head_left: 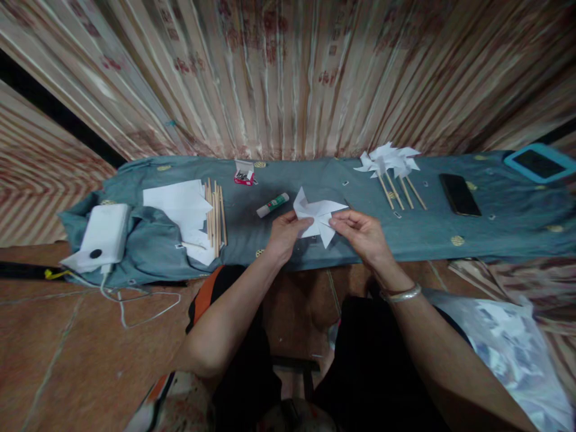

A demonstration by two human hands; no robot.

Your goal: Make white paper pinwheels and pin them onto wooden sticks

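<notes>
A white paper pinwheel (318, 210) with folded, pointed blades is held between both hands above the front of the cloth-covered table. My left hand (288, 235) pinches its left side, thumb on top. On the opposite side, my right hand (360, 233) grips a blade near the middle between thumb and fingers. The fingers under the paper are hidden. Just left of the pinwheel lies a glue stick (272, 204). Farther back sits a small open red box (243, 173) with small metal pieces in it.
Several finished pinwheels (389, 161) on sticks lie at the back right, beside a black phone (459, 194). White paper sheets (175, 201) and wooden sticks (216, 219) lie on the left, near a white power bank (104, 231) with a cable. A blue-framed tablet (540, 162) rests far right.
</notes>
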